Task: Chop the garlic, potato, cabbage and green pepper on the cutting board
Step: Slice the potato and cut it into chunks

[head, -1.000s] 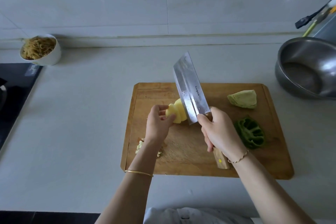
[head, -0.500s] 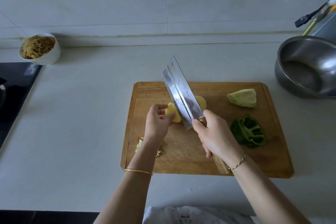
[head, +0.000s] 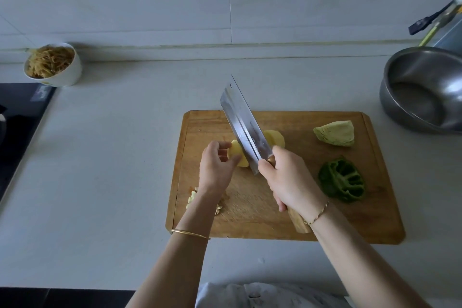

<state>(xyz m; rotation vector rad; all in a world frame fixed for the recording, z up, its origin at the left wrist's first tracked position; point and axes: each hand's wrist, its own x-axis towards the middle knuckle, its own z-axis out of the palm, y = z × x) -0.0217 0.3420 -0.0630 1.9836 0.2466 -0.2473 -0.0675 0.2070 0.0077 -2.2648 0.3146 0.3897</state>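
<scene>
On the pale counter (head: 112, 157) sits the wooden cutting board (head: 350, 220). The cleaver (head: 243, 127) is down through the potato (head: 236, 155) near the board's middle, with a yellow chunk on either side of the blade. The person's right hand (head: 287, 177) is wrapped round the wooden handle, and the left hand (head: 216, 165) pinches the left chunk with thumb and fingertips. The cabbage wedge (head: 336, 132) and opened green pepper (head: 342, 180) lie on the right side, not yet chopped, and the chopped garlic (head: 192, 199) is heaped by the left wrist. My guess: the potato's firm and dense but slick where it's peeled, so rest it cut-face down and keep fingertips tucked back from the edge.
</scene>
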